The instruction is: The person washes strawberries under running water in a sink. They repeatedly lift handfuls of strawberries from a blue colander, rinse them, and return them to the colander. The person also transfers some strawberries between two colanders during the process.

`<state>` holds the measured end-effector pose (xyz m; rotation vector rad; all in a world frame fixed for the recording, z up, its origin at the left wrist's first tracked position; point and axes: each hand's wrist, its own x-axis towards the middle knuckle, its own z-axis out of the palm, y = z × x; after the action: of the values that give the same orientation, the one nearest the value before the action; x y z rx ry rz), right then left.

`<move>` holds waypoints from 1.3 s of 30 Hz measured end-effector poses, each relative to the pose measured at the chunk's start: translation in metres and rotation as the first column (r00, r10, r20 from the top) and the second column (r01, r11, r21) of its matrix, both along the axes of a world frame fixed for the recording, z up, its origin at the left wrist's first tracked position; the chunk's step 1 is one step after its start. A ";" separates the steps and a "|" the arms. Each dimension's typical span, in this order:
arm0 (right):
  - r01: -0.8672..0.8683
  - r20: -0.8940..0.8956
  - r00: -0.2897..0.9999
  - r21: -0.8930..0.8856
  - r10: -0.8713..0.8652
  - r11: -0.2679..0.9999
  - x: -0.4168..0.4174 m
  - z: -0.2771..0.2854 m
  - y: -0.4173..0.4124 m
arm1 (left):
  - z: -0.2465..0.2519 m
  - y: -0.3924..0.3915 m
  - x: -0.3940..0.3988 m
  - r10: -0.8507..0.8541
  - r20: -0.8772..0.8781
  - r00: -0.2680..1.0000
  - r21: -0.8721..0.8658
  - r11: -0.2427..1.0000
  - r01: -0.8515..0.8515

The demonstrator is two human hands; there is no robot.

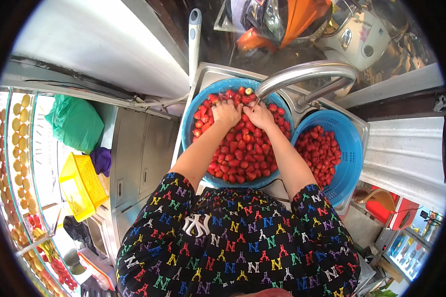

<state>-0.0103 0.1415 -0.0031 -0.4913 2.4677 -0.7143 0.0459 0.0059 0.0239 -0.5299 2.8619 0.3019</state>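
A round blue basin (187, 128), full of red strawberries (241, 152), sits in a stainless steel sink (212, 69). Both my hands reach into its far half. My left hand (227, 113) lies over the berries with its fingertips down among them. Close beside it, my right hand (259, 116) is under the spout of the curved metal faucet (312, 68). Its fingers are partly hidden, so whether either hand grips a berry is unclear. To the right, a blue perforated basket (351, 167) stands tilted, with more strawberries (317, 154) gathered at its left side.
The faucet arches over the basin's far right rim. A pale handle (194, 41) stands upright behind the sink. At left are metal cabinets (128, 156), a green plastic bag (76, 122), a yellow basket (80, 185) and glass shelves of fruit (22, 148). A scooter (360, 41) shows beyond.
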 end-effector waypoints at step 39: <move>0.930 0.846 0.322 -0.199 -0.424 0.308 0.151 0.112 0.098 | 0.017 0.013 0.058 0.501 -0.247 0.829 0.931 0.361 0.059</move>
<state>0.1412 0.2393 0.1093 0.7617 1.4758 -1.8517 0.1044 0.0188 0.0412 -0.6396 2.3479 2.2327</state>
